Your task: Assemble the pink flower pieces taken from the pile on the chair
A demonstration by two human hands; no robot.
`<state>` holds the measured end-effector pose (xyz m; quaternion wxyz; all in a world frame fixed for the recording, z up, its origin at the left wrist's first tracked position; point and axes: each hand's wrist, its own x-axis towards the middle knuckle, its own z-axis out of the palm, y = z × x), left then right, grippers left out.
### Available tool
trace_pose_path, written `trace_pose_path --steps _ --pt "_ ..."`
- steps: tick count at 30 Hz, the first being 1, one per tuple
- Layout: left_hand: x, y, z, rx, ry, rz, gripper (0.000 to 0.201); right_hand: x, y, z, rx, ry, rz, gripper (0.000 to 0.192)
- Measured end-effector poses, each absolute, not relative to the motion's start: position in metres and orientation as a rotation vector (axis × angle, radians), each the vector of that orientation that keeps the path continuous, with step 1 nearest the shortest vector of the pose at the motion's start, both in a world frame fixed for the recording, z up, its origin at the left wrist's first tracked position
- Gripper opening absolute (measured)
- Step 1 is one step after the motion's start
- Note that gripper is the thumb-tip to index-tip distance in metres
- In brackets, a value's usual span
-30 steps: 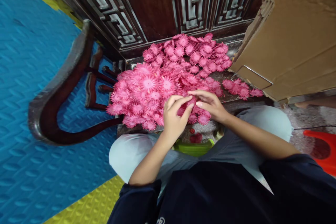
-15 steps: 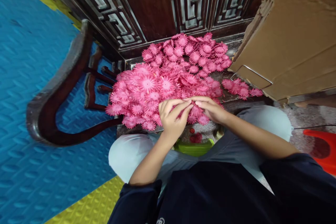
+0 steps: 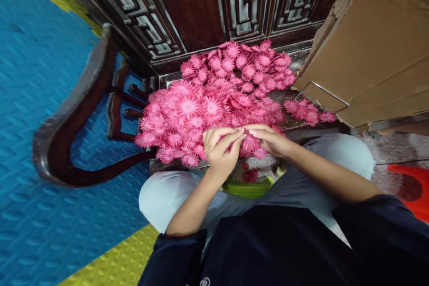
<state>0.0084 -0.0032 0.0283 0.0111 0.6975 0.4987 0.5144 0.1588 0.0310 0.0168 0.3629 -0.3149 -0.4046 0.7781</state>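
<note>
A big heap of pink paper flowers (image 3: 214, 98) covers the seat of a dark wooden chair (image 3: 67, 134) in front of me. My left hand (image 3: 219, 149) and my right hand (image 3: 270, 139) meet at the heap's near edge, fingertips together on one pink flower (image 3: 250, 143) pinched between them. Both hands' fingers are curled around it. A small separate cluster of pink flowers (image 3: 308, 114) lies to the right of the heap.
A carved dark wooden panel (image 3: 201, 4) stands behind the chair. A cardboard box (image 3: 378, 44) leans at the right. Between my knees sits a green container (image 3: 248, 187) with small red pieces. A red stool (image 3: 410, 187) stands far right. Blue and yellow foam mats (image 3: 33, 76) cover the floor.
Both hands have shifted slightly left and closer together, with the fingertips now pinching a flower at the heap's edge. The heap itself has not moved.
</note>
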Motion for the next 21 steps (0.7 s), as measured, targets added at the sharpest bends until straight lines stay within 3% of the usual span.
trace_pose_path --steps 9,21 --pt "0.008 -0.006 0.021 2.171 1.473 1.749 0.012 0.159 0.031 0.029 -0.713 -1.079 2.067 0.025" --pt "0.012 -0.007 0.026 2.185 1.614 1.595 0.001 0.159 0.03 0.019 -0.797 -1.026 2.048 0.029"
